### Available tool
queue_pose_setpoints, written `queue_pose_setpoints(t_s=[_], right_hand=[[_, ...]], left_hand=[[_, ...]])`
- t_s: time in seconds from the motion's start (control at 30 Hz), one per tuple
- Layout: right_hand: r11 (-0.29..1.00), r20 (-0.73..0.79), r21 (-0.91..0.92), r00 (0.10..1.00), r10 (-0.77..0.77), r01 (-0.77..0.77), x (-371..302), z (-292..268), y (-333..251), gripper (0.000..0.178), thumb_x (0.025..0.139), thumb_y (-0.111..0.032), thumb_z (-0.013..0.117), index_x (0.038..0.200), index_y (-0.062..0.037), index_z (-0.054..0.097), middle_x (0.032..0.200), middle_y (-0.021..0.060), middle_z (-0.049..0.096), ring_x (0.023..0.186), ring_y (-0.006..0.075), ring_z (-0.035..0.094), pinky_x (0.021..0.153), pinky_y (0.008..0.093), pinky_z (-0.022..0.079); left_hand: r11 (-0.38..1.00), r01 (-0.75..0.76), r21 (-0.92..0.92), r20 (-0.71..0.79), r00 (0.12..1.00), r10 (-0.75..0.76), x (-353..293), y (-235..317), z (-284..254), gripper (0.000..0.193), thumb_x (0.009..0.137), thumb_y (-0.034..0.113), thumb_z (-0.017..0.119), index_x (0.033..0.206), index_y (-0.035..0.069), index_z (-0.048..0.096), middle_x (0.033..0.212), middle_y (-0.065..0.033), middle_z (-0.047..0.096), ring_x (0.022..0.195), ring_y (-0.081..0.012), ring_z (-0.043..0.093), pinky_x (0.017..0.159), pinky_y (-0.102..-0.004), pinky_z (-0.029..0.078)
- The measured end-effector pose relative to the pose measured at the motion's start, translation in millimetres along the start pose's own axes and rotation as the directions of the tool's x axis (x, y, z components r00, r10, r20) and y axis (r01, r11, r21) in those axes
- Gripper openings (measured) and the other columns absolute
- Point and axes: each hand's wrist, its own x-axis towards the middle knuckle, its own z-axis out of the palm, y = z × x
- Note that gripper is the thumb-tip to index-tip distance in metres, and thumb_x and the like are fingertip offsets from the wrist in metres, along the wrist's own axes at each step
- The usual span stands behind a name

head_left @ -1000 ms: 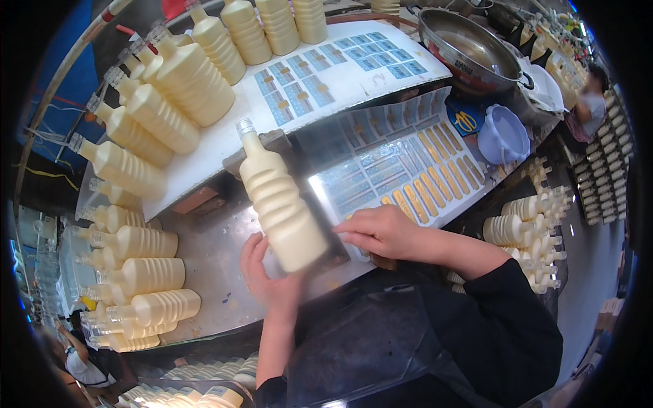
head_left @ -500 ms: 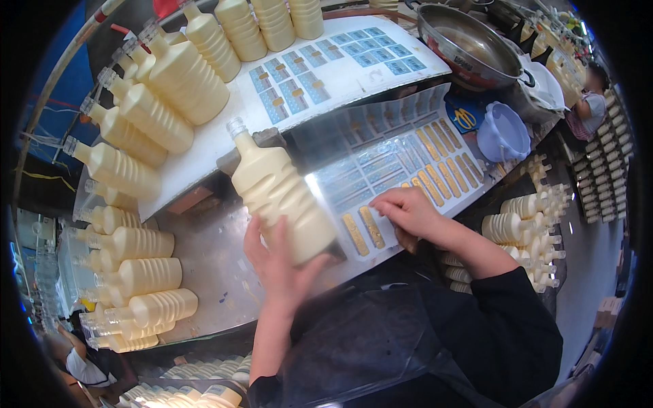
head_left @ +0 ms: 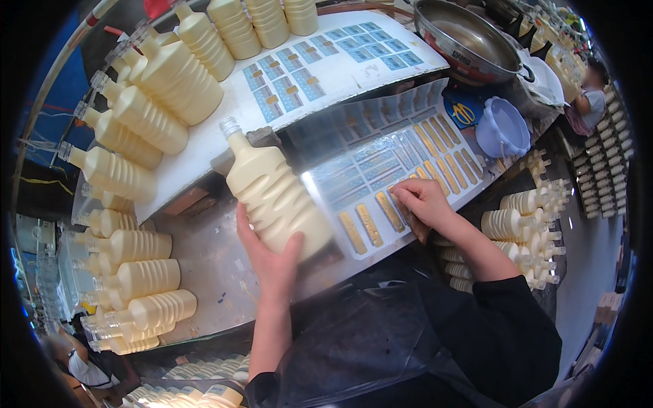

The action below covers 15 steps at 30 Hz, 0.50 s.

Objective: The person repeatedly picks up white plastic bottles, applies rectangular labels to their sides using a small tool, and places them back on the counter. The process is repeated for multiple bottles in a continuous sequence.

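Note:
A cream plastic bottle [head_left: 275,197] with a clear neck and wavy ridges leans on the metal worktable. My left hand [head_left: 272,255] is wrapped round its lower end, thumb on the near right side. To the right lies a sheet of labels [head_left: 381,166], with pale blue panels and rows of gold strips. My right hand [head_left: 426,204] is closed over the sheet's near edge, fingertips pinched beside a gold strip [head_left: 390,211]. A brown flat thing [head_left: 417,229] shows under its palm; what the fingertips pinch is too small to tell.
A raised white board [head_left: 326,75] carries blue labels and several upright cream bottles [head_left: 180,78]. More bottles [head_left: 146,279] lie at the left. A lilac bucket [head_left: 502,132] and a large metal pan [head_left: 469,37] stand at the far right. Another person [head_left: 592,98] is beyond.
My left hand has settled round the bottle's lower end, its thumb higher on the side. My right hand has moved slightly right and away along the gold strips, uncovering another strip.

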Motion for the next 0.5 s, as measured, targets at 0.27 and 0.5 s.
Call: queue_pose_setpoints(t_s=[0.27, 0.5], right_hand=[[0.999, 0.022, -0.038, 1.0, -0.006, 0.007, -1, 7, -16, 0.022, 0.098, -0.016, 0.066, 0.104, 0.0022, 0.077, 0.088, 0.0107, 0.076, 0.078, 0.0154, 0.07, 0.071, 0.029, 0.054], [1.0, 0.051, -0.001, 0.998, 0.03, -0.03, 0, 7, -15, 0.021, 0.096, -0.017, 0.069, 0.107, -0.0004, 0.077, 0.093, 0.0113, 0.077, 0.078, 0.017, 0.07, 0.071, 0.0297, 0.054]], left_hand=[[1.0, -0.007, 0.015, 0.003, 1.0, 0.007, 0, -12, -2, 0.105, 0.078, 0.019, 0.079, 0.164, 0.007, 0.02, 0.155, -0.0206, 0.037, 0.138, -0.0316, 0.046, 0.115, -0.0434, 0.04], [0.99, -0.024, 0.138, -0.02, 0.999, 0.027, -1, 3, -2, 0.106, 0.073, 0.024, 0.08, 0.161, 0.005, 0.024, 0.153, -0.0231, 0.036, 0.141, -0.0391, 0.039, 0.118, -0.0489, 0.035]])
